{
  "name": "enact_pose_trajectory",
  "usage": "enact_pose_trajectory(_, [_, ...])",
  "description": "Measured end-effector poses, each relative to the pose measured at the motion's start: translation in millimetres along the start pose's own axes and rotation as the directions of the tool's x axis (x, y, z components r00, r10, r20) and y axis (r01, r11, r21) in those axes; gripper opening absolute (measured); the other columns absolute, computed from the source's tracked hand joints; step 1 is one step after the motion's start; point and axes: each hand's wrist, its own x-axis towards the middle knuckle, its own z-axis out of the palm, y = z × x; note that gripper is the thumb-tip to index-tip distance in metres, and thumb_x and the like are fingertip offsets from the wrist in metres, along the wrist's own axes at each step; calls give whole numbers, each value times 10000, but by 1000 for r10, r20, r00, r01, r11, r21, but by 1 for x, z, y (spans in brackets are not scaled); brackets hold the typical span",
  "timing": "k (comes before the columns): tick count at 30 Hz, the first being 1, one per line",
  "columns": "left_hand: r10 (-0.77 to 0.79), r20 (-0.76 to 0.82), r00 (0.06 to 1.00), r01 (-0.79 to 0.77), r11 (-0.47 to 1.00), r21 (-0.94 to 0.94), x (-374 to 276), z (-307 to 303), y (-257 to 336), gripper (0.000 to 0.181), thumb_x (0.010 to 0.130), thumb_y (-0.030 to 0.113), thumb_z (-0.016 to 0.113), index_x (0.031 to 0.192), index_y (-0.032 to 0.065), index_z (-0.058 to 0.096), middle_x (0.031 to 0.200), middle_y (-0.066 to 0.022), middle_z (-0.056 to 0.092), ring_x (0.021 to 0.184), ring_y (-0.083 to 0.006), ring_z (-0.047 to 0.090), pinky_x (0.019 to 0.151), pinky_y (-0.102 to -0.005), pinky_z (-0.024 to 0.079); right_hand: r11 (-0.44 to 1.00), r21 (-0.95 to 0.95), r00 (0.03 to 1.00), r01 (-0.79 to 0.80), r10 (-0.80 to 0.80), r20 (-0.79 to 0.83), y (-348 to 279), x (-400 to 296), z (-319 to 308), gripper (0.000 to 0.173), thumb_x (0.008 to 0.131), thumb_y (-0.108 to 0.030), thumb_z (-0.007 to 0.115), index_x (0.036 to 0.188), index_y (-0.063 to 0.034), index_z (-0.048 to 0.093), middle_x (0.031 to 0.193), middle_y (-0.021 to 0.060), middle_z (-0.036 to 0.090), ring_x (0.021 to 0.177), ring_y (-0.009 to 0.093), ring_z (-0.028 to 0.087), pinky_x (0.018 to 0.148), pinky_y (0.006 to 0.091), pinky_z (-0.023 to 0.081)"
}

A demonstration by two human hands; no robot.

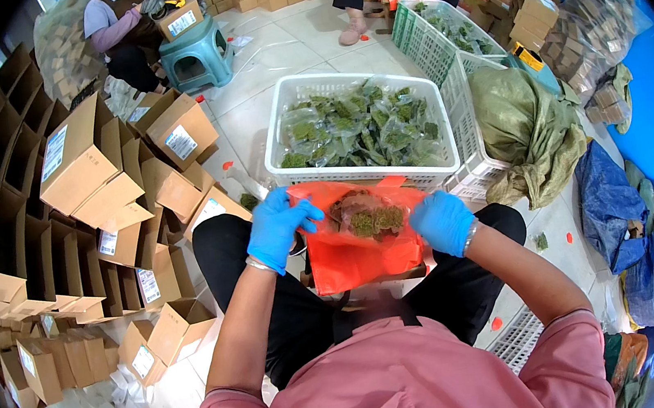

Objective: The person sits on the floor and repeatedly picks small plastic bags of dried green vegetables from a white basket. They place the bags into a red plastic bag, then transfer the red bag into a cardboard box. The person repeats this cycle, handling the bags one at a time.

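Observation:
My left hand (282, 228), in a blue glove, grips the left edge of a red plastic bag (347, 260). The right edge of the bag is held by my right hand (444, 222), gloved in blue too; its fingertips are blurred. Between my hands the bag's mouth is spread, and clear packets of green-brown dried moss-like plant material (376, 221) show inside. Just beyond stands a white plastic basket (362, 168), filled with clear bags of green plant material (362, 122). The bag hangs over my lap, between my knees.
Open cardboard boxes (84, 168) are stacked on the left. A green basket (413, 38) with more packets and a woven sack (524, 122) stand at the right. Two people sit opposite, one behind a teal stool (197, 57). A packet (540, 241) lies on the floor.

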Motion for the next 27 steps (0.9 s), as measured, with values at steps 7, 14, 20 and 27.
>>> enact_pose_trajectory(7, [203, 399, 894, -372, 834, 407, -4, 86, -19, 371, 806, 121, 660, 1136, -1, 540, 993, -107, 640, 919, -223, 620, 801, -319, 499, 453, 892, 966, 8, 226, -123, -19, 22, -51, 313, 747, -42, 649, 1060, -45, 629, 985, 124, 649, 918, 286, 625, 819, 365, 489])
enact_pose_trajectory(14, [37, -103, 994, -48, 993, -111, 28, 98, -16, 141, 747, 1, 567, 886, -21, 567, 708, -95, 600, 624, -163, 595, 564, -308, 487, 692, 719, 770, 54, 430, -471, -23, -2, -69, 940, 642, -173, 799, 1412, 5, 290, 1425, 205, 344, 1278, 371, 373, 1043, 416, 329])
enact_pose_trajectory(20, [223, 108, 969, -207, 491, 846, -43, 180, -6, 316, 799, 282, 554, 997, 39, 511, 825, -165, 583, 831, -379, 606, 774, -820, 118, 193, 978, 735, 85, 650, -192, -78, 62, 95, 612, 754, -339, 744, 1182, 28, 507, 1245, 193, 501, 1146, 322, 490, 980, 390, 388])
enact_pose_trajectory(27, [188, 244, 951, -307, 649, 696, -49, 131, 1, 358, 801, 217, 598, 1056, -10, 490, 985, -188, 540, 940, -353, 542, 811, -431, 435, -298, 941, 828, 163, 560, 33, -43, 96, 90, 392, 868, -349, 631, 989, 24, 609, 1017, 157, 629, 937, 274, 595, 874, 372, 455])
